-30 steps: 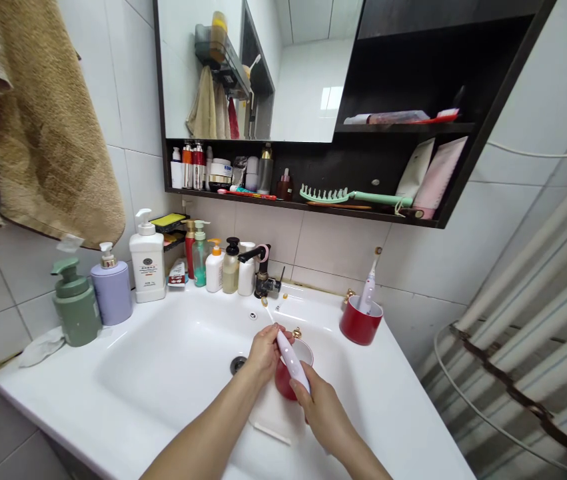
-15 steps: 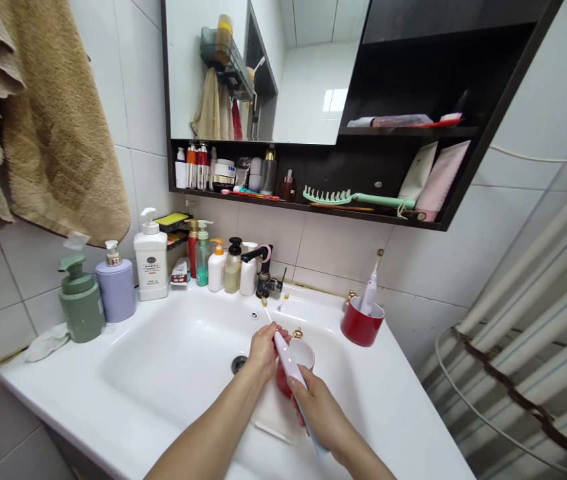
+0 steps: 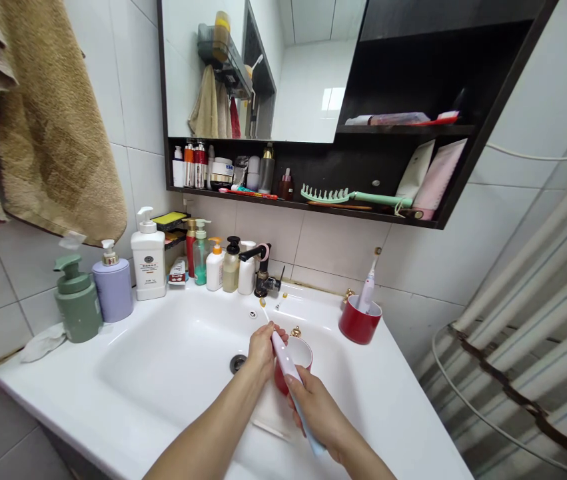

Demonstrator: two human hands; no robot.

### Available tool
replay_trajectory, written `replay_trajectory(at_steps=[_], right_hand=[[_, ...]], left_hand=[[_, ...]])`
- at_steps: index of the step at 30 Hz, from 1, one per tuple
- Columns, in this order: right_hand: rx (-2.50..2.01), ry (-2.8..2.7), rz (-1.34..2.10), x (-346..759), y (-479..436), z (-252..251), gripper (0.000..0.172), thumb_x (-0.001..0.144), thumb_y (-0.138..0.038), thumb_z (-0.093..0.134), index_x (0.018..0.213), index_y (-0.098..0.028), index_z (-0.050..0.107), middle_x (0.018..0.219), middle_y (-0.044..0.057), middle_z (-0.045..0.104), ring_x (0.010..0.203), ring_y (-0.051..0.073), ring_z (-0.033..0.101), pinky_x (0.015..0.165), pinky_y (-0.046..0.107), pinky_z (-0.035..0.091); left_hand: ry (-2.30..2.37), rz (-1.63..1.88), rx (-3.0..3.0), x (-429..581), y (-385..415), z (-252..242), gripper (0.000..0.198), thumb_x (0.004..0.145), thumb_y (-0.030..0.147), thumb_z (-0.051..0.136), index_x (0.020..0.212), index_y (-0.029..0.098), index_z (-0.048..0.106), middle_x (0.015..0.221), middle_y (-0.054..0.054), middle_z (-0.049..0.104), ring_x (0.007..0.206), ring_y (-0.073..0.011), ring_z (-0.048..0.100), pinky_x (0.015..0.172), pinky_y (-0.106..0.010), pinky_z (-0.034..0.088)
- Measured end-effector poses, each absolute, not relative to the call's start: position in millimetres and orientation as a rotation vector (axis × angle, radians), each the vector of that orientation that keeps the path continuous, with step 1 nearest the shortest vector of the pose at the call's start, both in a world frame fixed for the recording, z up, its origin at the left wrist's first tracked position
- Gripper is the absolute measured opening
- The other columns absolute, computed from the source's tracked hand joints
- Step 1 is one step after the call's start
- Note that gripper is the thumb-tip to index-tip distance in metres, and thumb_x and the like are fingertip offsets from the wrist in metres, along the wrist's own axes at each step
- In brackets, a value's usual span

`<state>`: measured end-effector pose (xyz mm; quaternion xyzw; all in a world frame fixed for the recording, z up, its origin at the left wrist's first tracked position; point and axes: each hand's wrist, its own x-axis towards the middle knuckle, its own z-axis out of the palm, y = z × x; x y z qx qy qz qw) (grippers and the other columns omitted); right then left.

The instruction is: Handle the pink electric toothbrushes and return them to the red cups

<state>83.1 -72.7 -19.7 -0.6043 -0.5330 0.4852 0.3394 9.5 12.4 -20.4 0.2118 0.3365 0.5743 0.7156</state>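
- The left hand (image 3: 262,350) is gripping the neck of a slender, pale-lilac electric toothbrush (image 3: 284,355); the right hand (image 3: 317,405) is gripping its handle, apparently for steadiness.
- It is lying above a glossy white basin (image 3: 183,357), partly hiding a round red cup (image 3: 281,384).
- Its long axis is slanting, the head (image 3: 262,303) pointing away toward the black metal faucet (image 3: 262,272).
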Motion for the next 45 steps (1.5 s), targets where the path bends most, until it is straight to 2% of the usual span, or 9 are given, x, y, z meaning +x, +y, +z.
replay_trajectory(at_steps=[7, 13, 20, 25, 28, 30, 35, 41, 45], right_hand=[[-1.641, -1.522, 0.946, 86, -71, -23, 0.019, 0.07, -0.032, 0.033, 0.082, -0.019, 0.042, 0.053, -0.004, 0.04, 0.038, 0.007, 0.036, 0.04, 0.02, 0.031], [-1.592, -1.325, 1.347, 78, -74, -14, 0.025, 0.073, -0.037, 0.024, 0.081, -0.019, 0.038, 0.054, -0.005, 0.037, 0.035, 0.006, 0.032, 0.034, 0.018, 0.027], [-1.785, -1.65, 0.734, 86, -70, -23, 0.017, 0.071, -0.029, 0.034, 0.082, -0.02, 0.043, 0.058, -0.001, 0.046, 0.05, 0.01, 0.043, 0.047, 0.021, 0.032], [-1.615, -1.356, 1.299, 77, -77, -9, 0.021, 0.074, -0.036, 0.025, 0.077, -0.019, 0.037, 0.053, -0.005, 0.038, 0.035, 0.005, 0.033, 0.035, 0.018, 0.026], [-1.574, -1.231, 1.429, 73, -79, -5, 0.023, 0.073, -0.04, 0.024, 0.077, -0.02, 0.034, 0.054, -0.005, 0.037, 0.033, 0.004, 0.031, 0.032, 0.017, 0.023], [-1.617, -1.314, 1.331, 74, -78, -8, 0.023, 0.073, -0.039, 0.025, 0.078, -0.019, 0.036, 0.054, -0.005, 0.038, 0.034, 0.005, 0.032, 0.034, 0.018, 0.025], [-1.893, -1.7, 0.628, 83, -75, -15, 0.018, 0.071, -0.032, 0.034, 0.081, -0.02, 0.044, 0.053, -0.001, 0.043, 0.046, 0.011, 0.04, 0.045, 0.022, 0.028], [-1.69, -1.565, 1.11, 83, -76, -15, 0.026, 0.075, -0.034, 0.02, 0.082, -0.018, 0.04, 0.054, -0.003, 0.039, 0.038, 0.007, 0.036, 0.042, 0.021, 0.032], [-1.839, -1.7, 0.792, 84, -74, -14, 0.021, 0.073, -0.033, 0.029, 0.081, -0.019, 0.042, 0.056, -0.001, 0.043, 0.044, 0.01, 0.04, 0.044, 0.021, 0.029]], left_hand=[[0.747, 1.275, 0.43, 11, 13, -21, 0.011, 0.066, 0.017, 0.044, 0.056, 0.013, 0.044, 0.046, 0.0, 0.05, 0.045, -0.0097, 0.05, 0.053, -0.024, 0.04], [0.727, 1.28, 0.425, 11, 14, -22, 0.011, 0.065, 0.016, 0.045, 0.054, 0.013, 0.042, 0.043, 0.001, 0.048, 0.042, -0.0084, 0.048, 0.049, -0.022, 0.038], [0.749, 1.288, 0.409, 11, 14, -22, 0.011, 0.066, 0.018, 0.044, 0.056, 0.013, 0.043, 0.045, 0.001, 0.049, 0.044, -0.0092, 0.049, 0.054, -0.024, 0.04], [0.716, 1.292, 0.409, 10, 13, -20, 0.012, 0.065, 0.016, 0.045, 0.054, 0.013, 0.042, 0.043, 0.002, 0.046, 0.041, -0.0076, 0.047, 0.049, -0.021, 0.038], [0.712, 1.292, 0.407, 10, 13, -20, 0.012, 0.065, 0.014, 0.044, 0.054, 0.013, 0.041, 0.042, 0.002, 0.045, 0.04, -0.007, 0.046, 0.048, -0.021, 0.037], [0.718, 1.29, 0.405, 10, 13, -21, 0.013, 0.065, 0.015, 0.044, 0.053, 0.013, 0.041, 0.041, 0.002, 0.045, 0.04, -0.0072, 0.046, 0.048, -0.021, 0.037], [0.751, 1.31, 0.416, 11, 14, -22, 0.013, 0.067, 0.018, 0.043, 0.055, 0.013, 0.043, 0.042, 0.001, 0.047, 0.042, -0.0089, 0.048, 0.051, -0.023, 0.039], [0.75, 1.31, 0.419, 9, 13, -19, 0.012, 0.065, 0.016, 0.044, 0.053, 0.014, 0.042, 0.041, 0.002, 0.046, 0.039, -0.0076, 0.046, 0.048, -0.022, 0.037], [0.756, 1.319, 0.424, 12, 14, -21, 0.012, 0.065, 0.016, 0.044, 0.053, 0.013, 0.042, 0.041, 0.002, 0.046, 0.04, -0.0077, 0.047, 0.048, -0.022, 0.038]])
